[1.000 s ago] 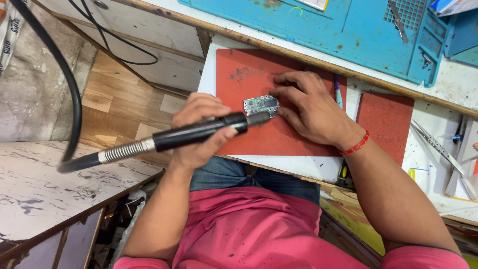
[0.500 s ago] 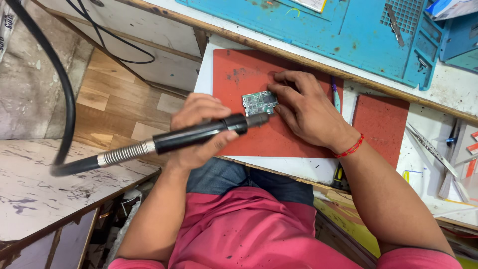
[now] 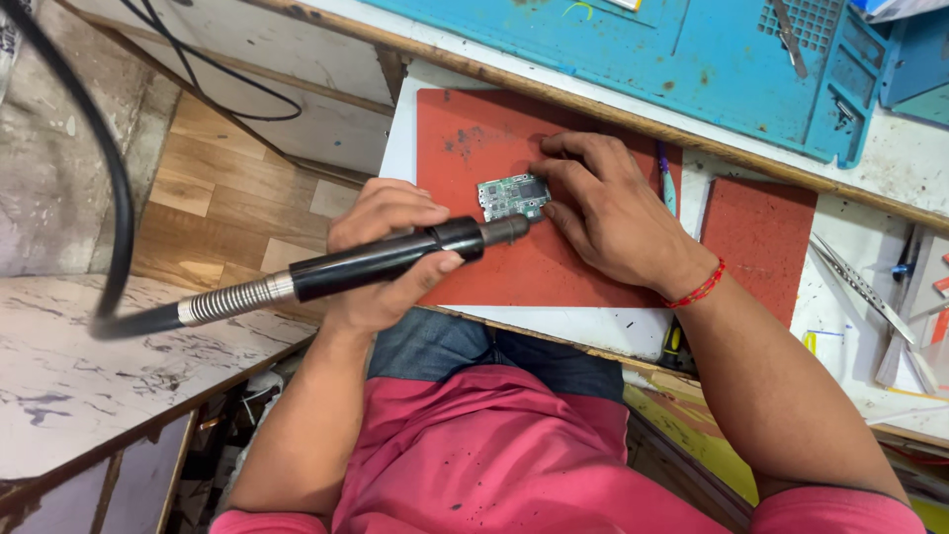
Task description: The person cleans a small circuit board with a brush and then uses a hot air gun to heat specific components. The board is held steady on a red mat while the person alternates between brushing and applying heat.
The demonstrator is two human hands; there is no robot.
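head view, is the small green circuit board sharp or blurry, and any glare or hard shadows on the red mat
Head view: the small green circuit board is fairly sharp, though its parts are too small to read; the red rectangular mat shows even, soft light with no glare; only faint shadow lies under the right hand and the black cylindrical handpiece held in the left hand.

Left hand (image 3: 381, 252) clenched, right hand (image 3: 608, 213) flat.
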